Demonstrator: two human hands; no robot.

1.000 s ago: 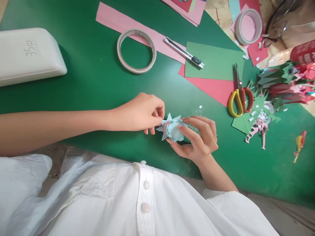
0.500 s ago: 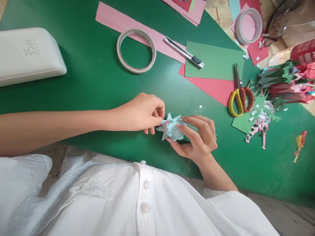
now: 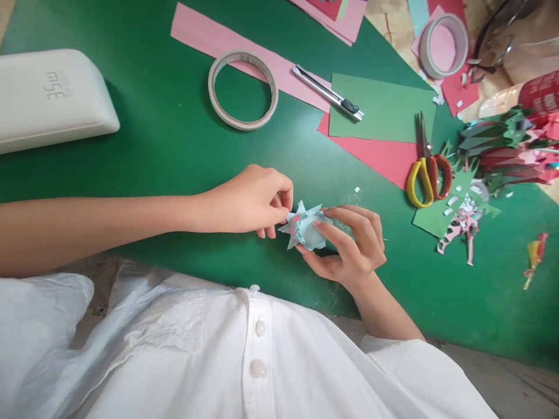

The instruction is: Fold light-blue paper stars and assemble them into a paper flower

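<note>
A light blue paper piece (image 3: 311, 231) with pointed tips and a bit of pink at its left part lies between my hands, just above the green table. My right hand (image 3: 356, 247) holds it from the right, thumb at its lower edge and fingers on its top and upper edge. At its left side, my left hand (image 3: 267, 201) pinches a pointed tip between thumb and forefinger, the other fingers curled below. The underside of the paper piece is hidden.
Beyond my hands on the green table (image 3: 166, 145) lie a tape roll (image 3: 212, 96), a cutter knife (image 3: 327, 93), pink, red and green paper. Scissors (image 3: 423, 171), paper scraps (image 3: 465, 215) and paper flowers (image 3: 510, 145) are at the right; a white device (image 3: 52, 102) is far left.
</note>
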